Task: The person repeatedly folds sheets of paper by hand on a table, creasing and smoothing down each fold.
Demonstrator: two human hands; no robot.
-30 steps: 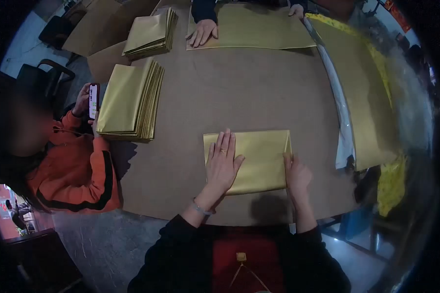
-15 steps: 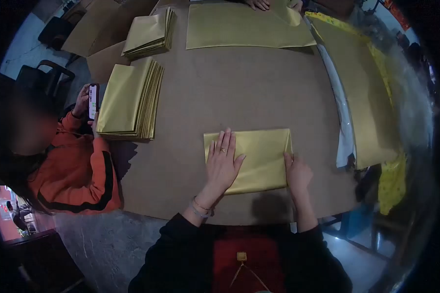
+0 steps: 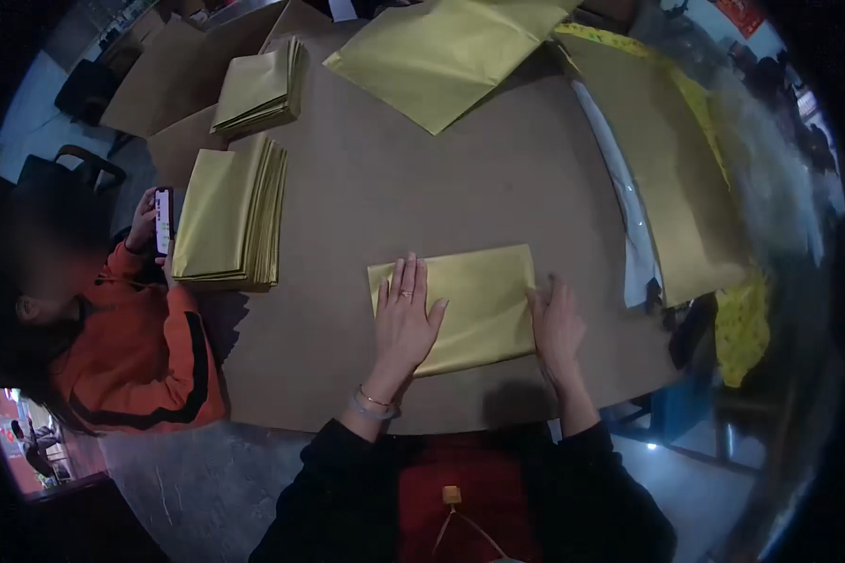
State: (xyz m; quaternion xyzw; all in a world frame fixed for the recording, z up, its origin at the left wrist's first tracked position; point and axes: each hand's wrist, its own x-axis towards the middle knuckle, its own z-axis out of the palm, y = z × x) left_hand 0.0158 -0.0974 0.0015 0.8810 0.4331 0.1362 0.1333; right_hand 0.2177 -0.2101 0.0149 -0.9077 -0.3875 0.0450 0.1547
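Your left hand [image 3: 404, 321] lies flat, slightly spread, apparently steadying the gold sheet [image 3: 483, 305]; your right hand [image 3: 558, 327] meets its right edge, whether pinching unclear.

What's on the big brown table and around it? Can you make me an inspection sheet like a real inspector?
Surface: brown tabletop, with gold things on it.
Job's things: folded gold sheet nearest the wearer; larger stack and smaller stack at the left; large gold sheet at the far side.
Clutter: yellow wrapping beside the gold sheeting at the right.
Grip: left hand flat on the folded sheet; right hand at its right edge, pinch unclear.
Cables: nothing seen.
Surroundings: person in orange holding a phone; dark chair behind.
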